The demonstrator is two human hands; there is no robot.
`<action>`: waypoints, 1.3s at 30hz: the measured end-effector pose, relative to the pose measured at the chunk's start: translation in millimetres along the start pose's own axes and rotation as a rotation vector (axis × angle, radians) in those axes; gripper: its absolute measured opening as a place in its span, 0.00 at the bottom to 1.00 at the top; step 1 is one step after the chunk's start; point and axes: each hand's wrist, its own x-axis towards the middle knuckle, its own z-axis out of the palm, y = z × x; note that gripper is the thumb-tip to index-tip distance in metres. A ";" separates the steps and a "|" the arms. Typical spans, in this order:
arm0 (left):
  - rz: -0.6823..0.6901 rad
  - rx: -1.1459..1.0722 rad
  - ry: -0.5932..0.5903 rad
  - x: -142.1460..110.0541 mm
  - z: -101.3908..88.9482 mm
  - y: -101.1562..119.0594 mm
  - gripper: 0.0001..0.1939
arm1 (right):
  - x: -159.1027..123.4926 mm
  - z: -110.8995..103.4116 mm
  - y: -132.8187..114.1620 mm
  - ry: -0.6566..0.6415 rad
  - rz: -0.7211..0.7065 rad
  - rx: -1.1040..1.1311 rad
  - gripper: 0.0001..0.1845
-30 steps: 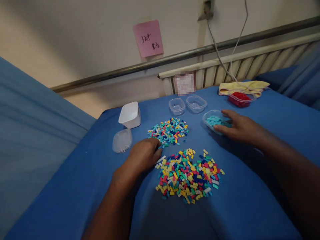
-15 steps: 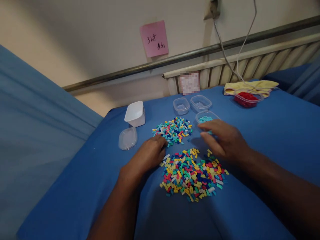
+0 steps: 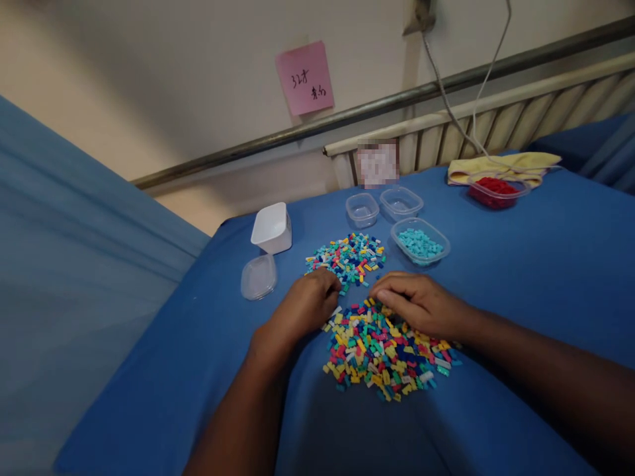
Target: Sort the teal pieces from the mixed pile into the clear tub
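Observation:
Two piles of small plastic building bricks lie on the blue cloth: a far pile (image 3: 350, 254), with much light blue, and a larger near pile (image 3: 384, 357) of yellow, red, green and dark blue. My left hand (image 3: 310, 301) rests at the far pile's front left edge, fingers curled and closed; what they hold, if anything, is hidden. Over the top of the near pile is my right hand (image 3: 421, 304), thumb and fingers drawn together, their tips hidden among the bricks. Beyond it stands a clear tub (image 3: 444, 246) of light blue bricks (image 3: 420, 243).
Two clear tubs (image 3: 362, 213) stand behind the far pile. A white container (image 3: 280, 235) and a clear lid (image 3: 258, 277) are on the left. At the back right, a tub of red bricks (image 3: 496, 188) sits before a yellow cloth (image 3: 540, 160). A blue curtain (image 3: 74, 277) hangs left.
My right hand has moved left and down from the light blue tub to the near pile, its fingers closing. My left hand stays beside the far pile.

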 end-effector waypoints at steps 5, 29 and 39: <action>-0.128 -0.154 0.007 -1.5 -6.6 -3.2 0.07 | 1.0 -1.8 8.8 0.100 0.078 -0.052 0.15; 0.044 -0.096 0.084 94.8 -36.9 65.1 0.06 | 9.4 1.3 14.1 0.105 0.007 -0.097 0.09; -0.240 0.146 -0.191 11.4 -18.1 36.6 0.05 | 9.9 3.4 17.2 0.109 0.055 -0.095 0.10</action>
